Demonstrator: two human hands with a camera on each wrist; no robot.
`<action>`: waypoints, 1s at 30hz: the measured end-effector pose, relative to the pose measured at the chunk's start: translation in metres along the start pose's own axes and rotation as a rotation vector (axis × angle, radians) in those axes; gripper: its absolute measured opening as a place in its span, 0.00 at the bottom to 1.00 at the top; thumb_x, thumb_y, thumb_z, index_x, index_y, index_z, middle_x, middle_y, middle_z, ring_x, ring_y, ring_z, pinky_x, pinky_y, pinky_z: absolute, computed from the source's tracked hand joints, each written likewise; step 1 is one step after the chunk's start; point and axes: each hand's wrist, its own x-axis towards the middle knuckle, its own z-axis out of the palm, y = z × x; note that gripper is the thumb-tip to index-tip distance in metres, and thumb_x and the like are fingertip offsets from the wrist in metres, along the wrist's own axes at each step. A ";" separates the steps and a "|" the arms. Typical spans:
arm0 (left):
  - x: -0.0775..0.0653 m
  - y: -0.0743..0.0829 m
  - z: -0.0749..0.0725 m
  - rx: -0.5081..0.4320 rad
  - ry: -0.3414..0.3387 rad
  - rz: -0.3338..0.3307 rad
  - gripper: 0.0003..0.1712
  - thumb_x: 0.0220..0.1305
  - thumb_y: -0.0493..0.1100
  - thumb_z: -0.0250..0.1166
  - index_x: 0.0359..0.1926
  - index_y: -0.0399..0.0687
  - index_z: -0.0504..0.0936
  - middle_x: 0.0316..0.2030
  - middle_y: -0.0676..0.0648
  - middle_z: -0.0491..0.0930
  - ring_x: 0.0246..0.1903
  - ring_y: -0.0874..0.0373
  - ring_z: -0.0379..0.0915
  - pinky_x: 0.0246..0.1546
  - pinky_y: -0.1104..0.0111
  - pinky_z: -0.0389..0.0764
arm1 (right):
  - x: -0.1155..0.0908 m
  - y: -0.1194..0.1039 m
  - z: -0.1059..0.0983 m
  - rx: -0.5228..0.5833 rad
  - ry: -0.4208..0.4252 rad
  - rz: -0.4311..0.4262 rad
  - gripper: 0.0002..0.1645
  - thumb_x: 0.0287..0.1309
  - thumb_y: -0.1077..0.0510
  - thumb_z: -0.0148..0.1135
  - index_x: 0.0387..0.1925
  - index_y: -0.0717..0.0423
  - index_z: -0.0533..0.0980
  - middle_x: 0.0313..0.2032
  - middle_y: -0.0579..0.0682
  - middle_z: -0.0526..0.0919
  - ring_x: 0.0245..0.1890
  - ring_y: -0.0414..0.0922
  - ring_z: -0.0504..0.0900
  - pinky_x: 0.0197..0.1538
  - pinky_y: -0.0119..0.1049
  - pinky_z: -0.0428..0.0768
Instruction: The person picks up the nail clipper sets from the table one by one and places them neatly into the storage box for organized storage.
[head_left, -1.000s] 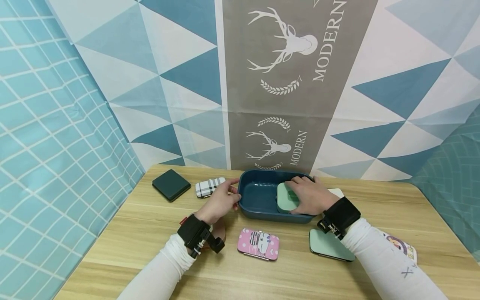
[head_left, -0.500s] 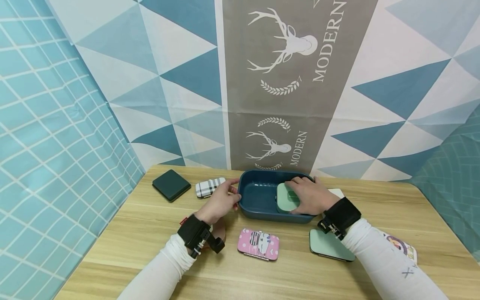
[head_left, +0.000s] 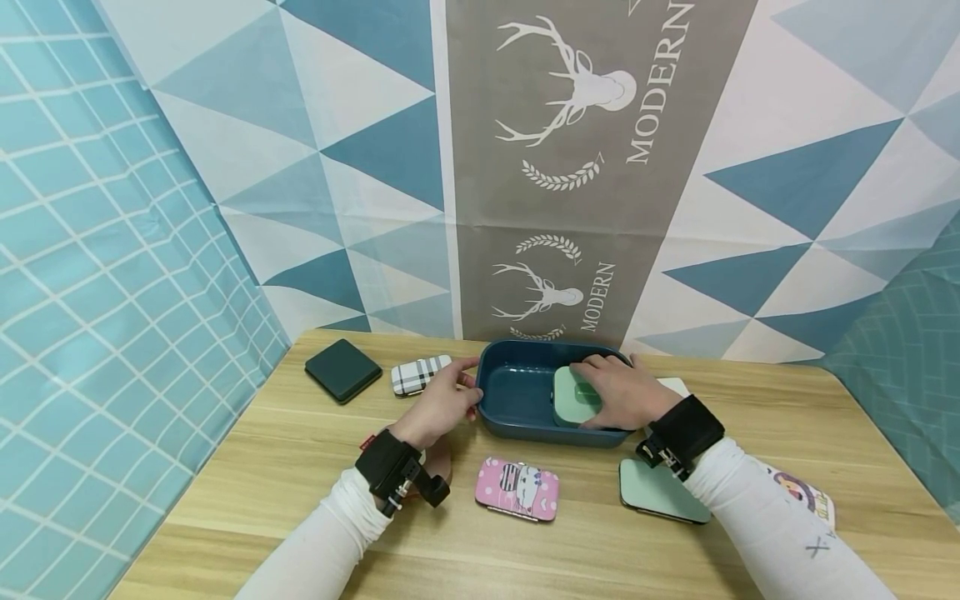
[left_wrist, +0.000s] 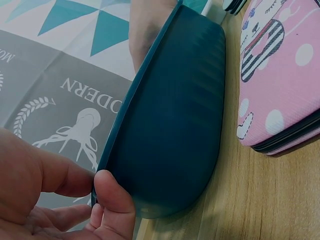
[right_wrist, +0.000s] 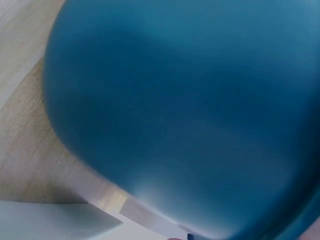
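Note:
A dark blue open box [head_left: 519, 393] stands at the back middle of the table in the head view. My left hand [head_left: 442, 406] pinches its left rim between thumb and fingers, and the left wrist view shows this hand [left_wrist: 37, 192] at the edge of the box [left_wrist: 167, 115]. Inside the box, at its right end, sits a mint-green case [head_left: 572, 402] with rounded corners. My right hand [head_left: 624, 392] reaches in and grips that case from above, covering its right part. Only the outer wall of the box [right_wrist: 165, 105] fills the right wrist view.
Near the box lie a pink cartoon case [head_left: 517, 490], a flat mint case [head_left: 660, 493], a plaid case [head_left: 418, 375] and a dark green square case [head_left: 342, 371]. A printed case [head_left: 806, 497] shows beside my right sleeve. Something pinkish [head_left: 438, 468] is partly hidden under my left wrist.

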 end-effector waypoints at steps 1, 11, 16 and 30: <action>0.000 0.000 0.000 0.000 0.002 0.004 0.31 0.67 0.30 0.56 0.70 0.43 0.61 0.42 0.39 0.69 0.25 0.53 0.72 0.32 0.54 0.80 | 0.000 0.000 0.000 0.003 -0.002 -0.001 0.59 0.35 0.29 0.73 0.68 0.52 0.65 0.63 0.55 0.69 0.61 0.55 0.67 0.56 0.68 0.61; -0.001 0.001 0.001 -0.005 0.009 0.008 0.32 0.66 0.30 0.56 0.69 0.42 0.61 0.41 0.39 0.69 0.24 0.54 0.72 0.32 0.53 0.79 | -0.002 -0.001 -0.004 0.013 -0.017 -0.006 0.59 0.37 0.29 0.72 0.68 0.52 0.65 0.63 0.55 0.68 0.62 0.56 0.66 0.58 0.69 0.57; 0.000 0.000 0.001 -0.004 0.008 0.010 0.32 0.66 0.30 0.56 0.70 0.42 0.61 0.41 0.39 0.69 0.24 0.54 0.72 0.32 0.53 0.79 | -0.002 -0.002 -0.004 0.011 -0.015 -0.006 0.59 0.37 0.29 0.72 0.68 0.52 0.65 0.63 0.55 0.68 0.62 0.56 0.66 0.59 0.70 0.56; -0.001 -0.001 0.001 -0.012 0.004 0.015 0.32 0.66 0.29 0.56 0.70 0.41 0.61 0.41 0.38 0.69 0.23 0.54 0.72 0.33 0.51 0.79 | -0.004 -0.002 -0.004 0.004 -0.008 -0.022 0.59 0.38 0.29 0.72 0.68 0.53 0.65 0.63 0.56 0.68 0.62 0.57 0.66 0.59 0.70 0.57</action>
